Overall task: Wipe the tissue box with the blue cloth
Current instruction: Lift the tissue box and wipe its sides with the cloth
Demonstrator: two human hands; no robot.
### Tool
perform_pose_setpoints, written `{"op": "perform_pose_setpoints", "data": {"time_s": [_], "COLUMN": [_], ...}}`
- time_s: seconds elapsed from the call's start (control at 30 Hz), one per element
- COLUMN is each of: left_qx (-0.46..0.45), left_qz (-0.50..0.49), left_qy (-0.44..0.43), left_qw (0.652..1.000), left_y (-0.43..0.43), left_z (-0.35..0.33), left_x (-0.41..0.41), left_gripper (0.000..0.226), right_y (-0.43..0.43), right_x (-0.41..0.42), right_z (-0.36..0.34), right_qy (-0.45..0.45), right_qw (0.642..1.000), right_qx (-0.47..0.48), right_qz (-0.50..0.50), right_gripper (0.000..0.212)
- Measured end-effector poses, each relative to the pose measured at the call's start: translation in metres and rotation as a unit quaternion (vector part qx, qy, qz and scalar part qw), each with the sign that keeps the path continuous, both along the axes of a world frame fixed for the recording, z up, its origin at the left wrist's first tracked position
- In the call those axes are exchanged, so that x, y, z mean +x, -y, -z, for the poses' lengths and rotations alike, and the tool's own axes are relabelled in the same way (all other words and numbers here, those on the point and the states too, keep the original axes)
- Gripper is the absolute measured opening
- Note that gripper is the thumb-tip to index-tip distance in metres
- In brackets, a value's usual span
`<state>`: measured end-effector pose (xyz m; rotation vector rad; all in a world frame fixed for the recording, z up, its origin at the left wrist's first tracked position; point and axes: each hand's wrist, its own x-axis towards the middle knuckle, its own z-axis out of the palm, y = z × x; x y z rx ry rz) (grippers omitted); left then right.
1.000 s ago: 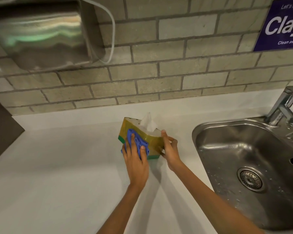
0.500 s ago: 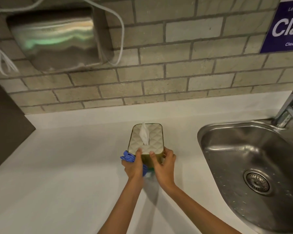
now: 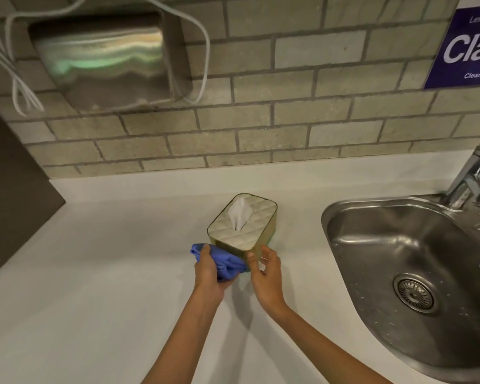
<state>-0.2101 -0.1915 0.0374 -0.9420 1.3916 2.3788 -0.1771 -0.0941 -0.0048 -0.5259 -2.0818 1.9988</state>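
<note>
The tissue box (image 3: 257, 217) stands upright on the white counter (image 3: 94, 286), gold-sided with a quilted pale top and a white tissue sticking out. My left hand (image 3: 208, 275) is shut on the bunched blue cloth (image 3: 226, 261), which presses against the box's near left corner. My right hand (image 3: 266, 273) touches the near right corner of the box with thumb and fingertips, fingers slightly spread.
A steel sink (image 3: 410, 273) with a drain lies to the right, and a tap (image 3: 474, 176) stands behind it. A brick wall carries a metal dispenser (image 3: 106, 56) with white cables and a purple sign (image 3: 466, 45). A dark panel (image 3: 11, 189) stands at left.
The box went from tipped on its side to standing upright on the counter and turned slightly. The cloth moved from the box's side face to its near left corner.
</note>
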Motion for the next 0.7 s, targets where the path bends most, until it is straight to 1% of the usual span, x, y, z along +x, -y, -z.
{"op": "perform_pose_setpoints", "data": {"time_s": [0.07, 0.1, 0.17, 0.23, 0.27, 0.33, 0.37, 0.43, 0.5, 0.53, 0.57, 0.63, 0.7], "left_qx": [0.029, 0.043, 0.053, 0.039, 0.034, 0.037, 0.022, -0.062, -0.179, -0.219, -0.239, -0.234, -0.177], "left_qz": [0.029, 0.042, 0.066, 0.119, 0.139, 0.162, 0.173, 0.205, 0.240, 0.253, 0.260, 0.272, 0.267], "left_qy": [-0.012, -0.011, 0.003, 0.022, 0.021, -0.006, -0.019, -0.042, -0.049, -0.052, -0.058, -0.079, -0.099], "left_qw": [0.999, 0.998, 0.996, 0.992, 0.989, 0.986, 0.985, 0.976, 0.953, 0.941, 0.934, 0.930, 0.942], "left_y": [0.004, 0.005, 0.006, 0.004, 0.002, -0.004, -0.010, -0.020, -0.030, -0.035, -0.038, -0.043, -0.043], "left_z": [0.000, -0.001, 0.001, 0.000, -0.002, -0.009, -0.013, -0.020, -0.026, -0.029, -0.030, -0.029, -0.025], "left_x": [0.013, 0.020, 0.034, 0.048, 0.054, 0.065, 0.069, 0.075, 0.079, 0.082, 0.084, 0.089, 0.094], "left_gripper": [0.045, 0.049, 0.059, 0.064, 0.065, 0.064, 0.063, 0.056, 0.049, 0.046, 0.044, 0.040, 0.034], "right_y": [-0.006, -0.010, -0.018, -0.026, -0.030, -0.036, -0.039, -0.043, -0.049, -0.053, -0.059, -0.072, -0.087], "right_x": [0.010, 0.015, 0.026, 0.037, 0.041, 0.049, 0.053, 0.061, 0.069, 0.074, 0.078, 0.088, 0.096], "right_z": [-0.002, -0.004, -0.010, -0.020, -0.025, -0.033, -0.035, -0.035, -0.034, -0.033, -0.033, -0.033, -0.036], "right_qy": [0.000, -0.008, -0.033, -0.043, -0.034, 0.004, 0.023, 0.045, 0.054, 0.056, 0.060, 0.067, 0.073], "right_qw": [1.000, 1.000, 0.998, 0.989, 0.983, 0.974, 0.972, 0.972, 0.974, 0.975, 0.974, 0.970, 0.973], "right_qx": [-0.005, 0.001, 0.043, 0.091, 0.107, 0.118, 0.108, 0.056, -0.015, -0.051, -0.085, -0.135, -0.154], "right_qz": [0.012, 0.008, -0.034, -0.108, -0.143, -0.193, -0.208, -0.224, -0.218, -0.210, -0.201, -0.188, -0.156], "right_gripper": [0.036, 0.032, 0.029, 0.035, 0.039, 0.047, 0.050, 0.048, 0.041, 0.039, 0.038, 0.035, 0.034]}}
